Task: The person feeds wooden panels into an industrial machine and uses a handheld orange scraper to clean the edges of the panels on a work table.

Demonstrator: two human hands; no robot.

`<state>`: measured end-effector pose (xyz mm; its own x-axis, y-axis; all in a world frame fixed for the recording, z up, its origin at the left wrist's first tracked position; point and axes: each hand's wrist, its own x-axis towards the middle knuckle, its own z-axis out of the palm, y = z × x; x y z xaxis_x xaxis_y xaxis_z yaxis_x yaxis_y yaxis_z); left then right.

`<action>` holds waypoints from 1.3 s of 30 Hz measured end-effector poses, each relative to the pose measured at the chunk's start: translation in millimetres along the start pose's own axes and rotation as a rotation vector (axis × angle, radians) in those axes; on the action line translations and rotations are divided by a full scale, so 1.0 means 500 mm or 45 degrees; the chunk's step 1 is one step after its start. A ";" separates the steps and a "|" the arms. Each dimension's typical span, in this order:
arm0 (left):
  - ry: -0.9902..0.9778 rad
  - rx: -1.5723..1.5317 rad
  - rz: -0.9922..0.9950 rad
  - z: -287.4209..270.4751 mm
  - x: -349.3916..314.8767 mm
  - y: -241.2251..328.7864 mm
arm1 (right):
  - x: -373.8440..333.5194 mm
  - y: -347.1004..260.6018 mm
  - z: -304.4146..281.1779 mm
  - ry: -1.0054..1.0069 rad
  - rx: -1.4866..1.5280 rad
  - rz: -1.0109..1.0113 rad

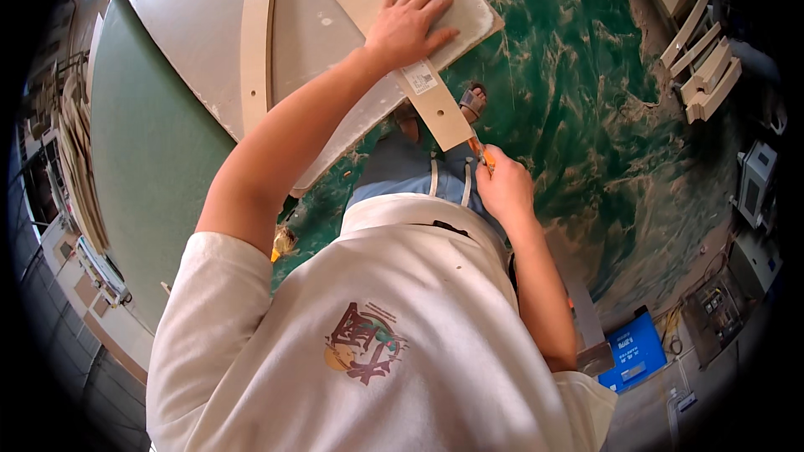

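My left hand (410,23), fingers spread, presses flat on a long pale wooden strip (440,109) that lies aslant over the table's edge. The strip has drilled holes and a white label (419,77) just below the hand. At the strip's near end, my right hand (507,184) is closed round a slim orange-handled tool (487,156). The tool's tip is at or very close to the strip's end corner; its exact kind is too small to make out. A second, slightly curved wooden strip (258,42) with holes rests on the table to the left.
The grey-white tabletop (201,21) has a worn corner at the right. Left of it stands a large green panel (151,134). Sawdust streaks the green floor (569,117). Curved wooden pieces (710,75) lie at far right, a blue box (634,354) at lower right.
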<state>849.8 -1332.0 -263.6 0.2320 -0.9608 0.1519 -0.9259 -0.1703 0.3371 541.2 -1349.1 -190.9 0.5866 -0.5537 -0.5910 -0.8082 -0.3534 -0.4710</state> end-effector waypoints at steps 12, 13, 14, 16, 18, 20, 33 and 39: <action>0.043 0.012 -0.122 0.007 0.020 0.012 | 0.011 -0.016 -0.026 -0.140 -0.133 0.004; 0.048 0.008 -0.120 0.007 0.023 0.013 | 0.012 -0.015 -0.028 -0.136 -0.129 0.003; 0.052 0.004 -0.118 0.007 0.025 0.013 | 0.012 -0.014 -0.029 -0.132 -0.126 0.002; 0.061 0.000 -0.114 0.009 0.025 0.011 | 0.011 -0.016 -0.031 -0.126 -0.127 -0.003; 0.072 0.001 -0.109 0.010 0.024 0.010 | 0.010 -0.021 -0.037 -0.120 -0.138 -0.009; 0.085 -0.009 -0.112 0.010 0.023 0.010 | 0.009 -0.021 -0.037 -0.125 -0.104 -0.001; 0.083 -0.005 -0.113 0.014 0.022 0.005 | 0.024 -0.007 -0.036 -0.179 -0.052 0.019; 0.077 -0.016 -0.110 0.011 0.022 0.003 | 0.066 0.035 0.031 -0.192 -0.076 0.049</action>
<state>849.5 -1343.9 -266.8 0.3286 -0.9276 0.1777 -0.8979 -0.2485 0.3632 547.1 -1361.8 -228.6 0.5525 -0.4500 -0.7016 -0.8294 -0.3809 -0.4087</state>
